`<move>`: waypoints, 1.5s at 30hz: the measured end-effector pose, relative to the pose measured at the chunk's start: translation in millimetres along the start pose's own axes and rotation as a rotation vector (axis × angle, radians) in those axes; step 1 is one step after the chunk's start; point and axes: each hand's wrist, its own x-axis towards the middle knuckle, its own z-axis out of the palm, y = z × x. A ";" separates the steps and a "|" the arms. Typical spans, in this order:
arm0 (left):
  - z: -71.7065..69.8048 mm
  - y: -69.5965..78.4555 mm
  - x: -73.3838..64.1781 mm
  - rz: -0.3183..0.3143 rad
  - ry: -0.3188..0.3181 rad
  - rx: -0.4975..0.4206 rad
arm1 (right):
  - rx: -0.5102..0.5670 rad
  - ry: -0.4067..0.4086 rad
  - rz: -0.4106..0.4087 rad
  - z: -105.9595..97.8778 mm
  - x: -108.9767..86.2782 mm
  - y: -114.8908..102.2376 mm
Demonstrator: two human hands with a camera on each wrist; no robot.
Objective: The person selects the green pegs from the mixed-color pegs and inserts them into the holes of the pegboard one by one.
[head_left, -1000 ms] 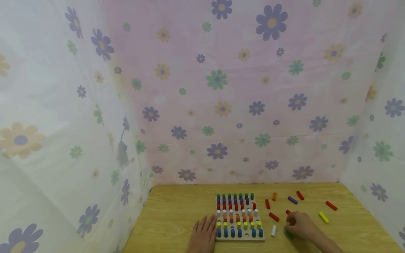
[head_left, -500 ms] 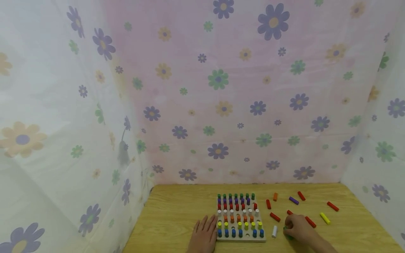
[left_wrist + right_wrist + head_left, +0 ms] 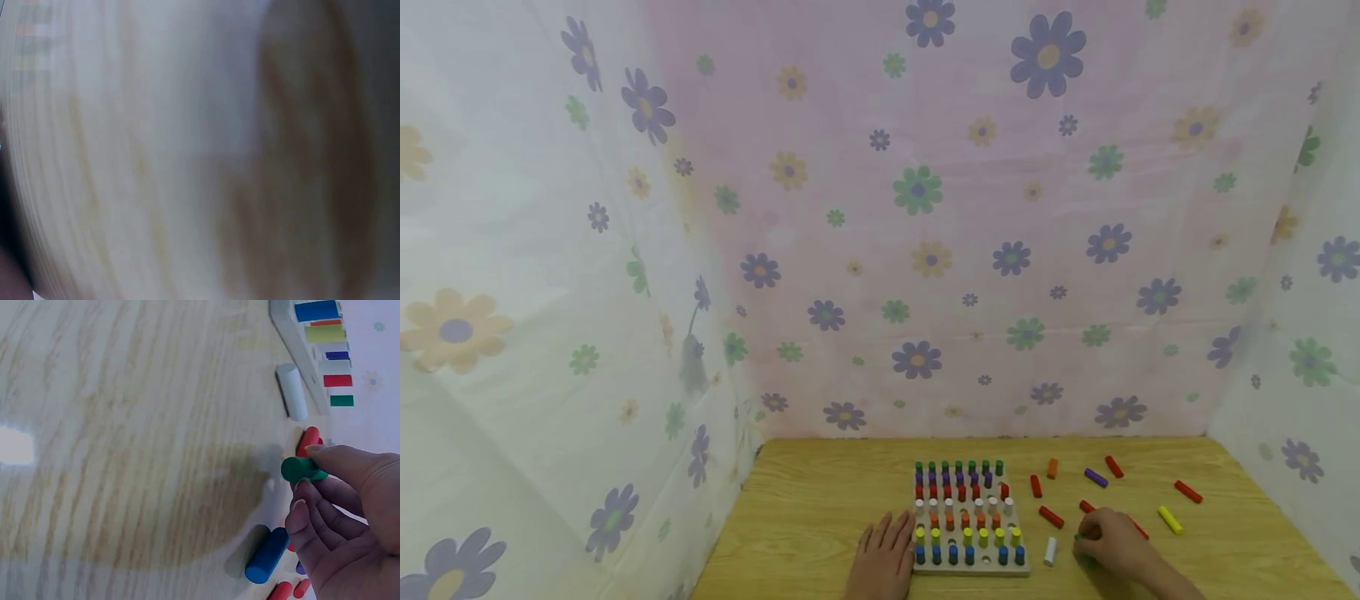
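A green peg (image 3: 299, 469) is pinched between the thumb and fingertips of my right hand (image 3: 350, 503), seen in the right wrist view. In the head view, my right hand (image 3: 1108, 542) is low over the table, right of the pegboard (image 3: 970, 570), and covers most of that peg. The pegboard carries rows of green, purple, red, white, orange, yellow and blue pegs, with some holes bare. My left hand (image 3: 880, 558) rests flat on the table at the board's left edge, its fingers straight. The left wrist view is blurred and shows mostly tabletop.
Loose pegs lie right of the board: a white peg (image 3: 1050, 551), an orange peg (image 3: 1052, 468), a purple peg (image 3: 1096, 477), a yellow peg (image 3: 1170, 520) and several red ones. Beside my right hand is a blue peg (image 3: 267, 555). A flowered curtain (image 3: 970, 250) surrounds the wooden table (image 3: 820, 475).
My right hand has lowered slightly and its fingers have come together on the green peg. A red peg beside it came into view. The left hand and the board stay put.
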 end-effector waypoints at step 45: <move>-0.5 3.2 -0.6 -0.036 -0.007 0.003 | 0.238 0.315 0.069 22.2 43.8 -42.6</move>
